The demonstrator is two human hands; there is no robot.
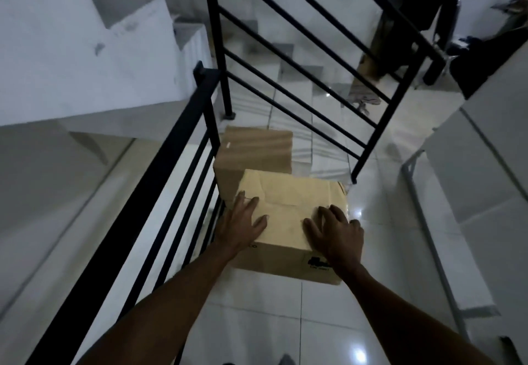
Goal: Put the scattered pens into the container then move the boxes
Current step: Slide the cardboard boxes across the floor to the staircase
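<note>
presently, two cardboard boxes sit on the white tiled floor (257, 307) of a landing, at the head of a descending staircase (294, 133). the near box (288, 207), the lighter of the two, has its top flaps closed and a dark printed mark (318, 263) on the side facing the camera. the far box (254, 147), darker brown, stands just behind it and touching it, close beside the black metal railing (177, 147).

the left hand (243, 222) lies flat on the near box's top at its left edge, fingers straight and spread, grasping nothing. the right hand (334, 233) rests on the top near the right edge, fingers arched and apart; motion blur makes it uncertain, but it appears to press on the cardboard rather than grip it. both forearms are bare.
</note>
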